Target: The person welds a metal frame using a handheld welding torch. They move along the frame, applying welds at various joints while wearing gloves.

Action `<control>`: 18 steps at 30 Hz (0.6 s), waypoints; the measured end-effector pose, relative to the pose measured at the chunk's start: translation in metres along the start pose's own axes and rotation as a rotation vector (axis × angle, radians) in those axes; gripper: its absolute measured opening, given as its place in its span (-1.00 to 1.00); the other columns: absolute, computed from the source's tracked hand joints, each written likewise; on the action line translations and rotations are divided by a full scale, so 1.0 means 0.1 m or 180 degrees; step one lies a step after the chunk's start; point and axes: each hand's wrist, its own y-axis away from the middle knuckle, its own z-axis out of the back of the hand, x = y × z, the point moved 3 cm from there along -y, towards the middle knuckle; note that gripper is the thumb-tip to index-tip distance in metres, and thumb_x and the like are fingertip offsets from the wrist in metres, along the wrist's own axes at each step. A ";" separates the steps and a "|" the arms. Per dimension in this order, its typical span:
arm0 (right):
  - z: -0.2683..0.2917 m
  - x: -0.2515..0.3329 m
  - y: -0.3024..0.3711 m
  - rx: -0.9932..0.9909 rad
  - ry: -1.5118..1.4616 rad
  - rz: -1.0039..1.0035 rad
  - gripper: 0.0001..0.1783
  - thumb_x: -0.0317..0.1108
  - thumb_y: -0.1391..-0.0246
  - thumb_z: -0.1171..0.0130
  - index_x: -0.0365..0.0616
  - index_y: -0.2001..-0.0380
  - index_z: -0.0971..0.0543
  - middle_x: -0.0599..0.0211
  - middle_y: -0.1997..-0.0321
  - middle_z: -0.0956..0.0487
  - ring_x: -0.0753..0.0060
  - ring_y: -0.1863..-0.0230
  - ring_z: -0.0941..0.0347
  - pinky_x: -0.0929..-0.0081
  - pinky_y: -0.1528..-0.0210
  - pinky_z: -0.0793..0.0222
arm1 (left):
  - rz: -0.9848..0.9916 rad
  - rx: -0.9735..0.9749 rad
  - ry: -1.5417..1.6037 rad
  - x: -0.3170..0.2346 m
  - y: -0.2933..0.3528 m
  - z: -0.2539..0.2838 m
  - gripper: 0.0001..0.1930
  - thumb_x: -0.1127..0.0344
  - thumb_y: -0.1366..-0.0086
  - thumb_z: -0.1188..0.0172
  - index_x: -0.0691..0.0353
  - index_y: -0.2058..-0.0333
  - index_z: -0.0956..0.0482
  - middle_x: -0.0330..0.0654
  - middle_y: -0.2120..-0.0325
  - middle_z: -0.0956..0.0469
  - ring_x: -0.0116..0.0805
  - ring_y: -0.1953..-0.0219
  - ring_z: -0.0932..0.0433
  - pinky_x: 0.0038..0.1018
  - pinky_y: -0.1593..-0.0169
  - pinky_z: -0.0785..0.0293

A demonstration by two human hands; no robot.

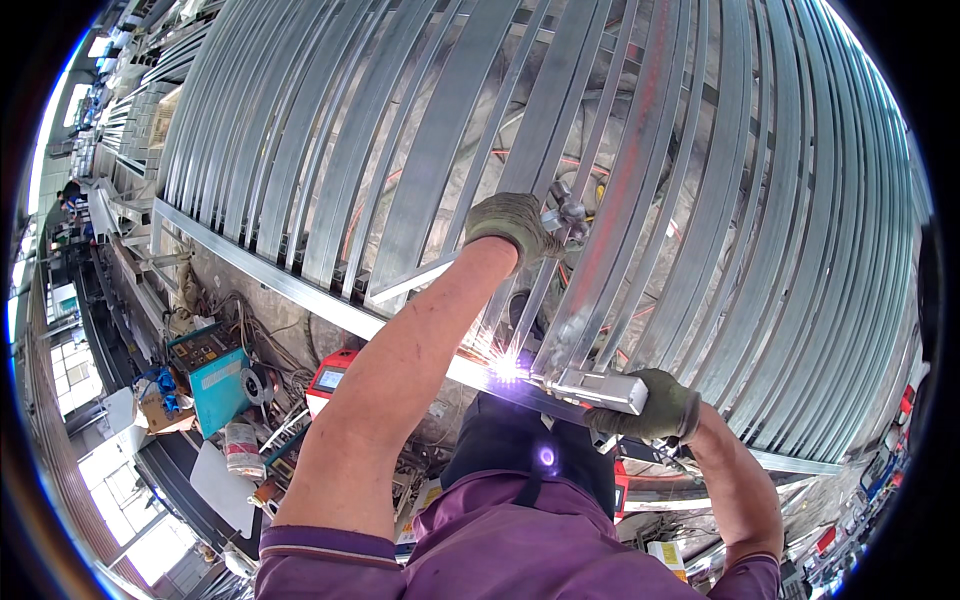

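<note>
My right hand, in a dark green work glove, is wrapped round a silver welding gun. The gun's tip points left at the near rail of a metal frame. A white-violet glare with flying sparks hides the spot where tip and rail meet. My left hand, gloved alike, is closed over the slats farther up. A grey metal tool with a knobbly head sticks out of its fingers; its exact kind is unclear. By my left forearm, a pale flat metal strip crosses the slats.
Long parallel metal slats fill the far side, with cables showing through the gaps. At left stand a teal machine, a red box with a screen and a wire spool. Another person is far off left.
</note>
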 end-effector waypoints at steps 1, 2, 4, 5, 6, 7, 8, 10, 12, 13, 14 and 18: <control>0.01 0.00 0.00 0.0020 0.0005 -0.0019 -0.40 0.18 -0.12 -0.60 -0.02 -0.02 -0.79 0.24 0.25 -0.83 0.28 0.19 -0.81 0.30 0.14 -0.68 | 0.0010 0.0016 -0.0006 0.00 0.00 0.00 -0.23 -0.39 -0.08 -0.53 0.12 -0.06 -0.77 0.01 -0.01 -0.78 0.01 -0.09 -0.75 -0.11 -0.20 -0.65; 0.01 0.00 0.00 0.0040 0.0011 -0.0039 -0.41 0.18 -0.12 -0.60 -0.02 -0.02 -0.79 0.24 0.25 -0.83 0.28 0.19 -0.81 0.30 0.15 -0.68 | 0.0019 0.0031 -0.0011 0.01 -0.02 0.00 -0.23 -0.39 -0.08 -0.53 0.12 -0.07 -0.77 0.02 -0.02 -0.78 0.01 -0.09 -0.75 -0.11 -0.20 -0.65; 0.01 0.00 0.01 0.0033 0.0016 -0.0029 -0.41 0.18 -0.13 -0.60 -0.02 -0.02 -0.79 0.23 0.25 -0.83 0.28 0.19 -0.81 0.30 0.14 -0.68 | 0.0008 -0.0001 -0.0047 0.02 -0.03 -0.02 -0.24 -0.39 -0.09 -0.53 0.12 -0.05 -0.78 0.01 0.02 -0.79 0.00 -0.06 -0.77 -0.11 -0.16 -0.67; 0.01 0.00 0.01 0.0030 0.0017 -0.0024 -0.41 0.18 -0.13 -0.60 -0.02 -0.01 -0.79 0.23 0.25 -0.83 0.28 0.19 -0.81 0.31 0.14 -0.68 | -0.0013 -0.0046 -0.0080 0.02 -0.04 -0.03 -0.25 -0.40 -0.09 -0.53 0.12 -0.03 -0.79 -0.01 0.06 -0.80 -0.01 -0.02 -0.78 -0.11 -0.12 -0.69; 0.01 0.00 0.01 0.0076 0.0004 -0.0118 -0.42 0.18 -0.13 -0.59 -0.03 -0.01 -0.79 0.23 0.25 -0.83 0.28 0.19 -0.81 0.31 0.14 -0.68 | -0.0034 -0.0091 -0.0112 0.02 -0.04 -0.04 -0.26 -0.41 -0.10 -0.53 0.12 -0.01 -0.81 -0.02 0.10 -0.81 -0.02 0.01 -0.80 -0.11 -0.08 -0.71; 0.02 0.02 0.02 0.0121 -0.0009 -0.0213 -0.42 0.18 -0.14 -0.59 -0.03 -0.01 -0.80 0.22 0.25 -0.82 0.29 0.19 -0.81 0.31 0.14 -0.68 | -0.0047 -0.0098 -0.0112 0.03 -0.05 -0.04 -0.26 -0.41 -0.10 -0.53 0.12 -0.01 -0.81 -0.02 0.10 -0.81 -0.02 0.01 -0.80 -0.11 -0.08 -0.71; 0.03 0.03 0.03 0.0166 -0.0021 -0.0308 -0.43 0.18 -0.14 -0.59 -0.03 0.00 -0.80 0.22 0.25 -0.82 0.29 0.19 -0.81 0.31 0.14 -0.68 | -0.0063 -0.0104 -0.0111 0.03 -0.05 -0.04 -0.26 -0.41 -0.10 -0.53 0.12 -0.01 -0.81 -0.02 0.10 -0.81 -0.02 0.01 -0.80 -0.11 -0.08 -0.71; 0.05 0.05 0.05 0.0233 -0.0003 -0.0438 -0.40 0.16 -0.13 -0.59 0.03 -0.08 -0.77 0.29 0.18 -0.83 0.30 0.14 -0.81 0.33 0.08 -0.70 | -0.0069 -0.0103 -0.0122 0.03 -0.06 -0.04 -0.25 -0.42 -0.10 -0.52 0.11 -0.02 -0.81 -0.01 0.10 -0.81 -0.02 0.00 -0.80 -0.11 -0.08 -0.71; 0.04 0.05 0.05 0.0254 -0.0055 -0.0446 -0.40 0.15 -0.13 -0.59 0.06 -0.11 -0.76 0.32 0.14 -0.84 0.30 0.12 -0.81 0.34 0.06 -0.71 | -0.0040 -0.0092 -0.0147 0.04 -0.06 -0.04 -0.25 -0.42 -0.09 -0.53 0.11 -0.01 -0.81 -0.02 0.10 -0.81 -0.02 0.00 -0.80 -0.11 -0.08 -0.71; 0.04 0.03 0.07 0.0238 -0.0120 -0.0393 -0.42 0.14 -0.13 -0.58 0.06 -0.09 -0.77 0.32 0.15 -0.84 0.30 0.12 -0.81 0.34 0.06 -0.71 | 0.0001 -0.0042 -0.0083 0.04 -0.07 -0.05 -0.24 -0.41 -0.07 -0.54 0.12 -0.02 -0.80 -0.01 0.06 -0.80 -0.02 -0.03 -0.78 -0.12 -0.12 -0.69; 0.03 0.01 0.08 0.0222 -0.0186 -0.0344 -0.43 0.14 -0.14 -0.58 0.05 -0.08 -0.77 0.31 0.15 -0.84 0.31 0.11 -0.81 0.34 0.07 -0.71 | 0.0040 0.0012 -0.0019 0.03 -0.08 -0.04 -0.23 -0.39 -0.05 -0.56 0.13 -0.02 -0.79 -0.01 0.02 -0.79 -0.02 -0.07 -0.76 -0.12 -0.16 -0.66; 0.02 0.02 0.19 -0.0006 0.0091 -0.0166 -0.52 0.11 -0.18 -0.54 0.04 -0.01 -0.80 0.31 0.21 -0.84 0.31 0.17 -0.82 0.35 0.09 -0.71 | 0.0135 0.0147 0.0069 0.00 -0.05 0.00 -0.22 -0.37 -0.02 -0.59 0.15 -0.02 -0.79 0.00 0.00 -0.78 -0.03 -0.09 -0.75 -0.14 -0.19 -0.63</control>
